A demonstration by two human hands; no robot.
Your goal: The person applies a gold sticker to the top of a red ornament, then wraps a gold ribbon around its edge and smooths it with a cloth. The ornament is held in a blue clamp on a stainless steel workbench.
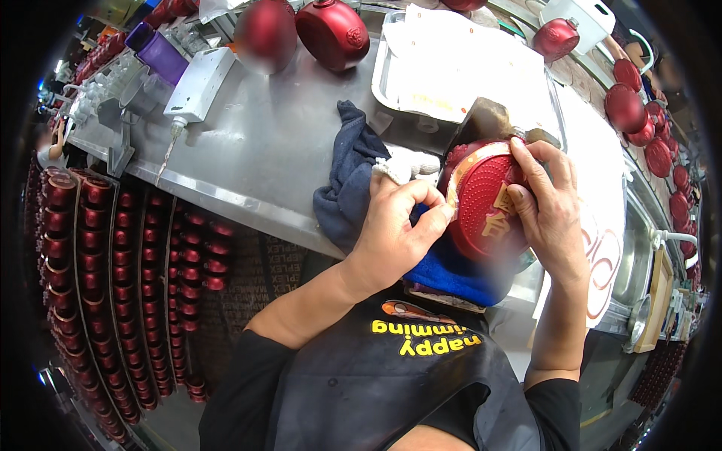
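A round, flat-sided red bottle [476, 214] with raised dots and gold characters lies before me, face up. A curved patterned strip [475, 158], pale with orange, runs along its upper left rim. At the strip's lower end, my left hand [395, 229] pinches it between thumb and forefinger. My right hand [555, 203] is bent over the bottle's right side, fingertips at the strip's upper end and thumb near the gold characters. Under the bottle is a blue cloth [459, 278]. A white cloth [410, 164] and a dark navy cloth [350, 177] lie beside my left hand.
Behind the bottle stands a tray [381, 83] with white printed sheets [462, 64]. More red bottles [332, 34] are at the back. A white box with a nozzle [199, 86] sits left on the metal table [263, 143]. Sheets with ring outlines [602, 263] lie right.
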